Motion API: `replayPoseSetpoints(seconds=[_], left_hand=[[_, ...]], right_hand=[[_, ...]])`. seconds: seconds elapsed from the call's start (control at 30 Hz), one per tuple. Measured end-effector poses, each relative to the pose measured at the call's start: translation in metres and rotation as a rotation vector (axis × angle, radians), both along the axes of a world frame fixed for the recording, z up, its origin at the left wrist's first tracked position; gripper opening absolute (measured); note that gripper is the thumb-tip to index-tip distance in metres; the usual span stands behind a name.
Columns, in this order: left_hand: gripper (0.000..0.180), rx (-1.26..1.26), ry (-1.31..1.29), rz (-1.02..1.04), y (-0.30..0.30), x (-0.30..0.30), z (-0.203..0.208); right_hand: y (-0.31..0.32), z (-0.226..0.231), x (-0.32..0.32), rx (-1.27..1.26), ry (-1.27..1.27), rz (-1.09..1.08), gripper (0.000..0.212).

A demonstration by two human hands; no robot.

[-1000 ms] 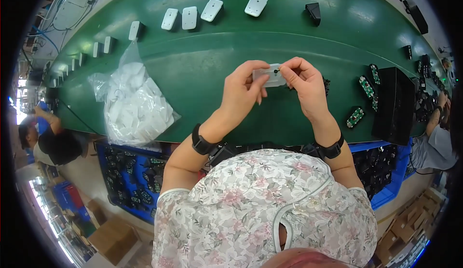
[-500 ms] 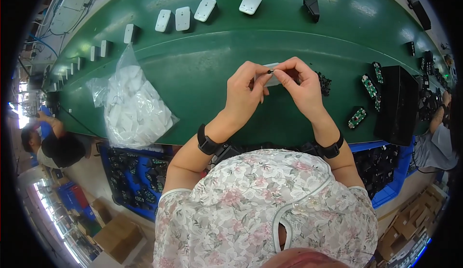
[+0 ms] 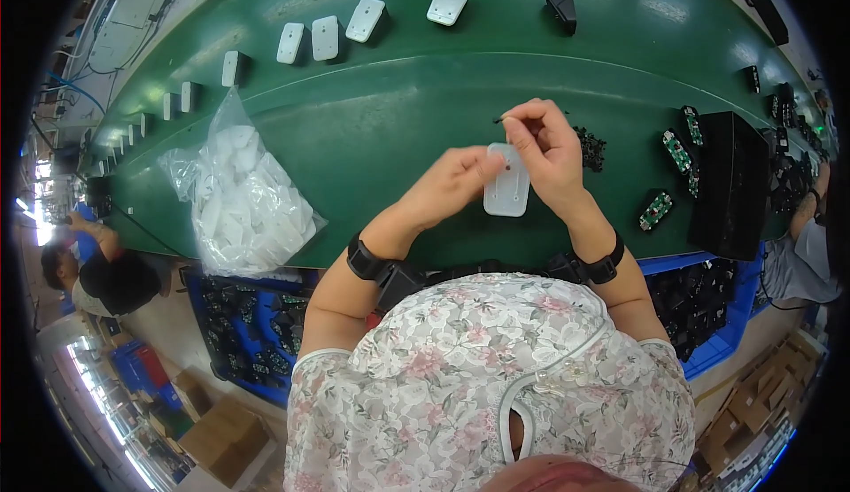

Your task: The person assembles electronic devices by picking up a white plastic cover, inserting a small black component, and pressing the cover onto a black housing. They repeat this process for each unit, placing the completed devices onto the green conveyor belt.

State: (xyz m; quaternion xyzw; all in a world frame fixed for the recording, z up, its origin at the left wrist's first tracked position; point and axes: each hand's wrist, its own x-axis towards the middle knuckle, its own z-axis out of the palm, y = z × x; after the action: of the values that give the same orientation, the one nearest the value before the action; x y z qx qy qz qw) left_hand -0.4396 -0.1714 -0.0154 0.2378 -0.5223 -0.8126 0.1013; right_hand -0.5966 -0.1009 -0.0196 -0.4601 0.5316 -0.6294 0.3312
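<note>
My left hand (image 3: 460, 180) grips a white plastic cover (image 3: 506, 195) by its left edge, thumb on its face. The cover is a rounded rectangle with small holes and a thin line along it. Just above the cover's far end, my right hand (image 3: 546, 148) pinches a small black part (image 3: 498, 121) between thumb and fingertips; its exact kind is too small to make out. Beside the right hand lies a loose pile of small black parts (image 3: 591, 148) on the green table (image 3: 381, 151).
A clear bag of white covers (image 3: 248, 204) lies to the left. White-faced units (image 3: 365, 19) stand in a row at the back, near a black housing (image 3: 561, 11). Green circuit boards (image 3: 676, 154) and a black box (image 3: 730, 186) are at right. Blue bins (image 3: 708, 350) flank me; people sit at both sides.
The hands have moved apart. My left hand came nearer and now holds the white cover face up, while my right hand keeps the small black part raised. Items at the back shifted slightly left.
</note>
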Motion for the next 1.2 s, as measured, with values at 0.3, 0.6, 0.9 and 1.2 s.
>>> replayPoseSetpoints(seconds=[0.3, 0.6, 0.9, 1.2], left_hand=[[0.015, -0.21, -0.192, 0.374, -0.004, 0.002, 0.001], [0.021, -0.647, -0.026, 0.482, 0.006, -0.005, 0.0], [0.017, -0.974, 0.015, 0.498, 0.008, -0.006, -0.012], [0.02, -0.205, 0.078, 0.501, 0.01, -0.009, -0.01]], right_hand=[[0.004, 0.005, 0.0, 0.016, 0.049, -0.068, 0.006], [0.003, 0.005, 0.005, 0.198, -0.071, 0.057, 0.009], [0.002, 0.007, 0.011, 0.211, -0.026, 0.064, 0.007], [0.003, 0.007, 0.01, 0.143, 0.513, -0.139, 0.008]])
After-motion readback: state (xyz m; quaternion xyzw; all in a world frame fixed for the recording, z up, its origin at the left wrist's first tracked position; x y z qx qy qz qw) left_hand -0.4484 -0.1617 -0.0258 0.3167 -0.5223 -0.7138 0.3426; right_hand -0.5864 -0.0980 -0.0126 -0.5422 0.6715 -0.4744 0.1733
